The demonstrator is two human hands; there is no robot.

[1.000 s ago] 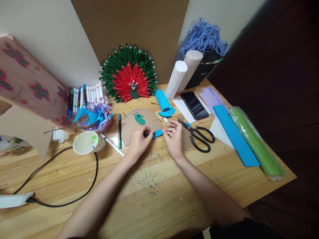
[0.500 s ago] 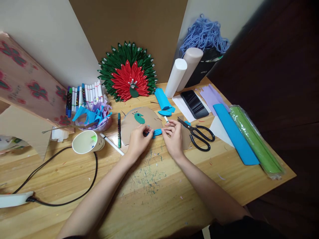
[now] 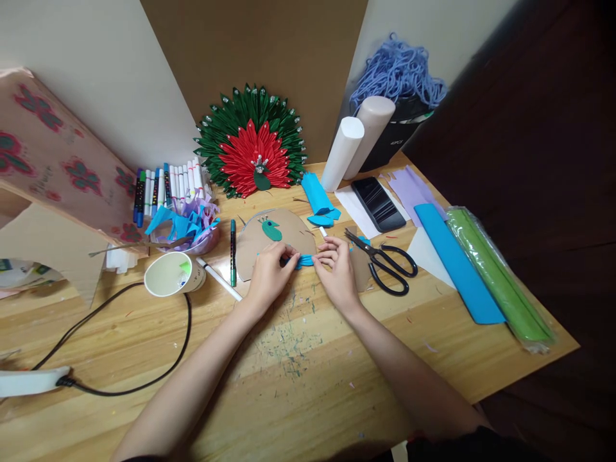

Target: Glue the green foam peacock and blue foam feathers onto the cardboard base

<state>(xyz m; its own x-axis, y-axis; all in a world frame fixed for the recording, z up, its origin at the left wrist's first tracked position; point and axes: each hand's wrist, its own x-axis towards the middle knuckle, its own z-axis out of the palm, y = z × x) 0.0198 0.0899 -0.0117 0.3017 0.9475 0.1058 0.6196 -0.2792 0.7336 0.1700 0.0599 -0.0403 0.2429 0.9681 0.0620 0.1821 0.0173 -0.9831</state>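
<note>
My left hand [image 3: 268, 274] and my right hand [image 3: 337, 271] both pinch a small folded blue paper strip [image 3: 302, 260] between their fingertips, low over the wooden table [image 3: 298, 378]. The strip lies at the lower edge of a brown cardboard half-disc [image 3: 289, 232] that bears a green peacock head [image 3: 271, 230]. Black scissors [image 3: 385, 262] lie just right of my right hand. A green marker [image 3: 233, 251] and a white pen [image 3: 217, 280] lie left of my left hand.
A finished red and green peacock fan [image 3: 254, 151] leans on the back board. Markers [image 3: 166, 186], a bowl of paper scraps [image 3: 190, 224], a paper cup [image 3: 172, 274], a black cable [image 3: 120, 385], a phone [image 3: 378, 203], blue paper pieces [image 3: 316, 196], blue [image 3: 455, 263] and green [image 3: 500, 276] rolls surround the work.
Both hands stay pinched on the blue strip and have barely shifted. The view has moved slightly.
</note>
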